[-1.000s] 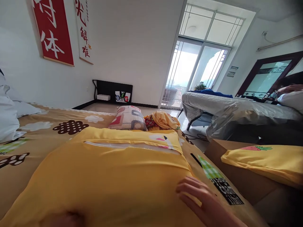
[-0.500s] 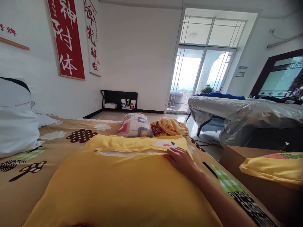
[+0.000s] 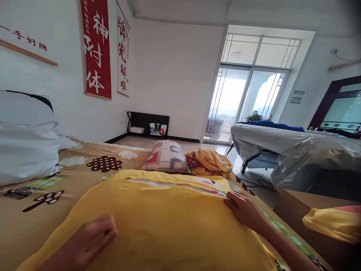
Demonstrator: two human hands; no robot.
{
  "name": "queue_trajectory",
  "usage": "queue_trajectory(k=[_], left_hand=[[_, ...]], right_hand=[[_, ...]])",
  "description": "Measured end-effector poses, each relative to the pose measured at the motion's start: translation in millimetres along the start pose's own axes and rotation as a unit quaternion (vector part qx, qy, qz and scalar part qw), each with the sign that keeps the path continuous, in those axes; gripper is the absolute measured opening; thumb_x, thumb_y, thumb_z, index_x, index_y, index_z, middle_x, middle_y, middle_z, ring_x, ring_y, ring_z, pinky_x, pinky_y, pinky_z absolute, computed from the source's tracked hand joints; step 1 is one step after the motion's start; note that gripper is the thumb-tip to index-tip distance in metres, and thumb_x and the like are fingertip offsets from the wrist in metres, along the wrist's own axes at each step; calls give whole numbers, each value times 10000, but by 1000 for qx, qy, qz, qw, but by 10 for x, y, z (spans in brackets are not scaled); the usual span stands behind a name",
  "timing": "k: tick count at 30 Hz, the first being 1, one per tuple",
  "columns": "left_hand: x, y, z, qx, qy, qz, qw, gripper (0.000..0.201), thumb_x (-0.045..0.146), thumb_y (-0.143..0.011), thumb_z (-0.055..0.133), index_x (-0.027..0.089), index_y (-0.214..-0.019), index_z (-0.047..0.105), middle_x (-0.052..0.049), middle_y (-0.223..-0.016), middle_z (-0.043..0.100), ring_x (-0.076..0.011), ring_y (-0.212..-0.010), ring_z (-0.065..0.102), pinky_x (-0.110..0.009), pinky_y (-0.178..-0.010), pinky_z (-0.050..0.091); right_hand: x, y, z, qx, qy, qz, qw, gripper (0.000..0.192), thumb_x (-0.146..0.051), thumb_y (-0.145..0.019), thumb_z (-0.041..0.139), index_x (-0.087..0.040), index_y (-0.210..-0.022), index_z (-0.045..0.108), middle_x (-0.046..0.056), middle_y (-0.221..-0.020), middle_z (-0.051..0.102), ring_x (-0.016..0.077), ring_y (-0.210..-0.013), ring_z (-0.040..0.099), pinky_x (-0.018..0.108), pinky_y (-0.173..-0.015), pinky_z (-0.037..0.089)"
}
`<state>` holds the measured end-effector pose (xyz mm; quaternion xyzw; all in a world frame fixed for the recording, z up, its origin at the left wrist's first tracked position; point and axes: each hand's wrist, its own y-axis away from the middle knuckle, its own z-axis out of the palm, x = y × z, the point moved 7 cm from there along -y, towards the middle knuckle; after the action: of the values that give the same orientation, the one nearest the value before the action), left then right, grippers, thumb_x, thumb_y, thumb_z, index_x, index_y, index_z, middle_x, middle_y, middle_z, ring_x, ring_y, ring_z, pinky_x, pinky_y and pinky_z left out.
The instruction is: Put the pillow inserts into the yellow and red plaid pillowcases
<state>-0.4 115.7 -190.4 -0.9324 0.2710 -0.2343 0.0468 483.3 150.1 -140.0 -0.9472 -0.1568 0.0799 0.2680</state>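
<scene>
A plump yellow pillow (image 3: 158,222) lies before me on the bed, in a pillowcase with a long slit (image 3: 175,185) across its far side. White shows inside the slit. At the slit's right end, my right hand (image 3: 239,205) has its fingers closed on the pillowcase edge; whether a zipper pull is in them is hidden. My left hand (image 3: 93,235) is over the pillow's left part, slightly blurred, with fingers curled in and nothing visible in them.
Beyond the pillow are a patterned cushion (image 3: 166,156) and a crumpled yellow cloth (image 3: 210,160). White pillows (image 3: 26,150) stand at left. A cardboard box (image 3: 293,210) with yellow fabric (image 3: 332,224) is at right, near a plastic-covered table (image 3: 282,139).
My left hand has come into view over the pillow. My right hand has slid right along the slit, which gapes further to the right. The view has shifted a little.
</scene>
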Motion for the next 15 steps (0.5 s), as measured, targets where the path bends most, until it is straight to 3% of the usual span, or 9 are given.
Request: queue_trajectory(k=[2, 4, 7, 10, 13, 15], left_hand=[[16, -321, -468, 109, -24, -7, 994, 419, 508, -947, 318, 234, -994, 631, -70, -1082, 664, -224, -1058, 574, -305, -972, 426], [16, -684, -587, 102, -35, 10, 994, 428, 498, -923, 369, 222, -1150, 604, -90, -1262, 611, -260, -1202, 512, -370, -1062, 367], [-42, -1116, -371, 32, -8, 44, 999, 422, 477, -930, 372, 224, -1184, 594, -88, -1263, 609, -246, -1187, 524, -379, -1047, 374], [-154, -1330, -202, 49, -23, 36, 998, 367, 464, -933, 375, 222, -1072, 612, -73, -1151, 636, -247, -1128, 537, -409, -998, 374], [-201, -1404, -190, 64, -66, 36, 995, 331, 451, -921, 404, 220, -1033, 613, -69, -1121, 639, -252, -1114, 535, -407, -973, 348], [-188, -1424, -229, 63, -85, 45, 993, 331, 451, -917, 407, 204, -976, 618, -72, -1061, 651, -246, -1045, 559, -390, -945, 346]], right_hand=[[-16, -31, -2, 7, 7, -7, 1000, 437, -538, -969, 345, -232, -717, 530, 58, -734, 624, 201, -700, 551, 339, -699, 413], [-25, -22, 64, 10, 7, 2, 1000, 438, -551, -958, 358, -232, -718, 538, 60, -738, 633, 207, -698, 559, 356, -716, 422], [16, 83, 258, 14, -32, 52, 998, 462, -565, -958, 325, -235, -750, 572, 74, -802, 669, 227, -762, 600, 366, -734, 455], [59, 145, 389, -4, -68, 81, 994, 479, -549, -968, 279, -240, -787, 597, 74, -852, 693, 233, -803, 624, 364, -746, 482], [16, 39, 294, -33, -14, 51, 998, 460, -529, -966, 304, -239, -760, 596, 60, -804, 689, 233, -766, 616, 380, -770, 466], [-54, -64, 157, -19, 35, 36, 999, 453, -507, -970, 310, -234, -729, 578, 60, -767, 675, 234, -744, 607, 384, -768, 450]])
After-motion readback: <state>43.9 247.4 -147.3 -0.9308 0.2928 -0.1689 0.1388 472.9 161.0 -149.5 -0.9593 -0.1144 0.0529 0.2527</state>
